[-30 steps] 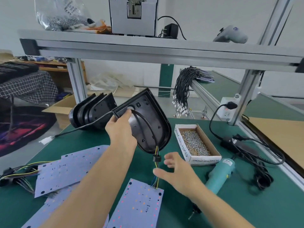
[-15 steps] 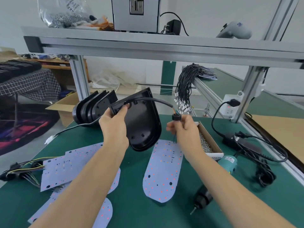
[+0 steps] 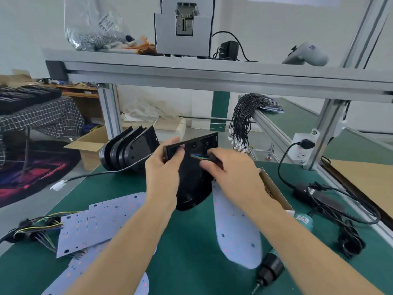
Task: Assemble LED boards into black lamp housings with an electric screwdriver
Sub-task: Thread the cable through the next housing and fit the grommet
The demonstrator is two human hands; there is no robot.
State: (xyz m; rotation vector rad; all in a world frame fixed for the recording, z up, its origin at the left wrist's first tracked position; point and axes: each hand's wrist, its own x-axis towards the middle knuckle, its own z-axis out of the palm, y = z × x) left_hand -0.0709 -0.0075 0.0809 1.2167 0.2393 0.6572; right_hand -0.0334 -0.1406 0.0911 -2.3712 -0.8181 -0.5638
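Note:
My left hand (image 3: 164,171) grips the flat top edge of a black lamp housing (image 3: 194,188), held upright above the green table. My right hand (image 3: 230,169) pinches the black cable end (image 3: 209,158) with its coloured wires against the housing's inner face. A white LED board (image 3: 236,226) hangs from those wires, its lower end over the table below my right wrist. The cable's other end runs left to a white plug (image 3: 57,185). The teal electric screwdriver (image 3: 274,265) lies on the table at the right, partly hidden by my right forearm.
A row of black housings (image 3: 127,150) stands behind my left hand. More LED boards (image 3: 95,222) with wire harnesses (image 3: 32,228) lie at the left. A cardboard screw box (image 3: 274,188) sits behind my right arm. A power adapter with tangled cords (image 3: 331,201) is at the right. An aluminium shelf rail (image 3: 212,75) crosses overhead.
My right hand picked up the wires with the LED board and has moved them from beside the housing onto its inner face. The housing has tilted more upright.

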